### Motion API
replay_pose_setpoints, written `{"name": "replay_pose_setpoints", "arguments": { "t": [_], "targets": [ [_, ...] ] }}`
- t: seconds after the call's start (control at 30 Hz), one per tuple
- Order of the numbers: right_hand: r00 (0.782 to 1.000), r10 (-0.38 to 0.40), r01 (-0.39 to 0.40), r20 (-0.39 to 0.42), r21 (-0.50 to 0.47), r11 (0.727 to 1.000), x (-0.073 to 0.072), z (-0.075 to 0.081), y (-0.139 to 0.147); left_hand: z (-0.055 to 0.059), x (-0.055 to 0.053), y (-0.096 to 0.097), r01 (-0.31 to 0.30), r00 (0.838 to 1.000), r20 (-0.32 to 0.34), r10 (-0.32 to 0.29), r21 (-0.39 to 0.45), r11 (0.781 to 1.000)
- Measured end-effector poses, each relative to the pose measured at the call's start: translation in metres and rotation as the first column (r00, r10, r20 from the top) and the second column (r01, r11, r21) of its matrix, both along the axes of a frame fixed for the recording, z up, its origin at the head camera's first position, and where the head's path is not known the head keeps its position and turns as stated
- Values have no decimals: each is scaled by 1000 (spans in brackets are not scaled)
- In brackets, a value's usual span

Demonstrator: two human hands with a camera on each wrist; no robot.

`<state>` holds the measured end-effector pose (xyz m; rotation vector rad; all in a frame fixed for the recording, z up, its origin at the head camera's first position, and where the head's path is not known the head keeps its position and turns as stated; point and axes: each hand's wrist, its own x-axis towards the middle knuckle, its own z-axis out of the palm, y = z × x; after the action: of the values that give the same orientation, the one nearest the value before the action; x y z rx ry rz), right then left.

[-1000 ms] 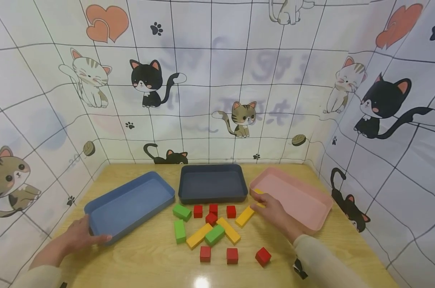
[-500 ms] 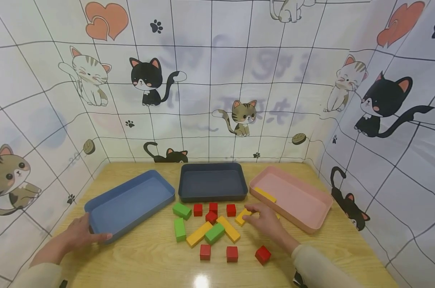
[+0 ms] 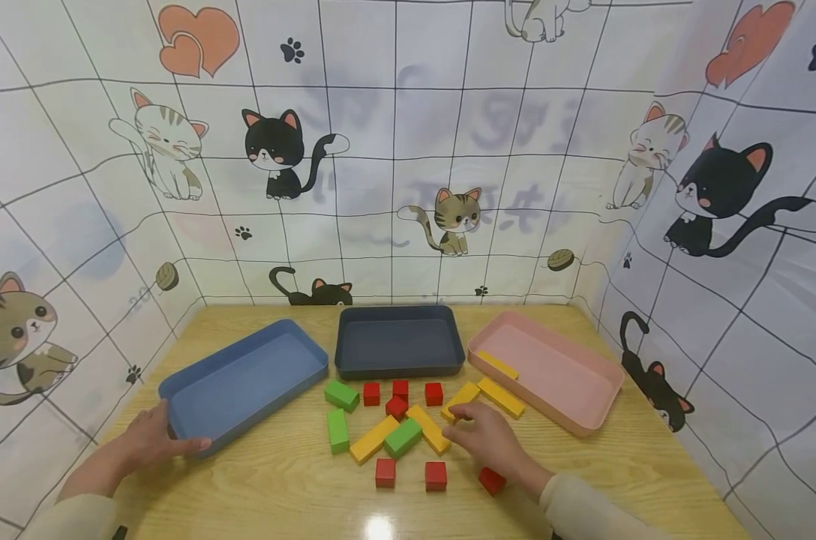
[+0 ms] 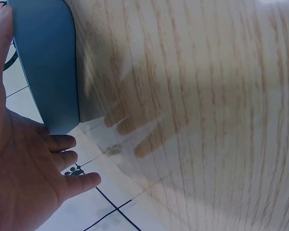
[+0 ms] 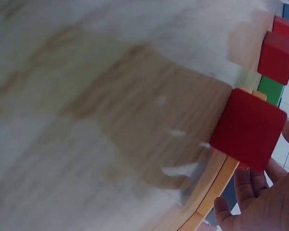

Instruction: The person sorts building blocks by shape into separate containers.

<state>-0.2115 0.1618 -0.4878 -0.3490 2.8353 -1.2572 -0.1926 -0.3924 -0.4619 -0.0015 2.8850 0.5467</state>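
The left hand [image 3: 153,439], fingers extended, rests against the near corner of the blue tray [image 3: 246,379]. The right hand [image 3: 489,439], thumb and fingers parted, holds nothing beside the yellow blocks [image 3: 430,430] on the tabletop [image 3: 266,495]. Apparent step: reaching among blocks. Next move likely requires a thumb-and-finger pinch. Far wall sheet [image 3: 354,240]: faint purple marks [image 3: 509,127], unreadable; no brands or labels legible.

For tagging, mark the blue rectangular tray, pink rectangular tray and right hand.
Blue rectangular tray [image 3: 247,376], head view, inner floor.
Pink rectangular tray [image 3: 550,366], head view, inner floor.
Right hand [image 3: 490,437], head view, back.
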Motion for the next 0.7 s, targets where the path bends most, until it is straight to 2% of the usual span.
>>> {"name": "replay_pose_setpoints", "arguments": {
  "t": [0.5,0.7],
  "targets": [
    [997,80,-80,12,94,992,6,-4,-11,-5,-2,-5,16,999,-31,-16,7,1000],
    [995,95,-92,-10,178,980,4,-5,-16,-4,-1,-3,11,1000,-25,-10,8,1000]
  ]
}}
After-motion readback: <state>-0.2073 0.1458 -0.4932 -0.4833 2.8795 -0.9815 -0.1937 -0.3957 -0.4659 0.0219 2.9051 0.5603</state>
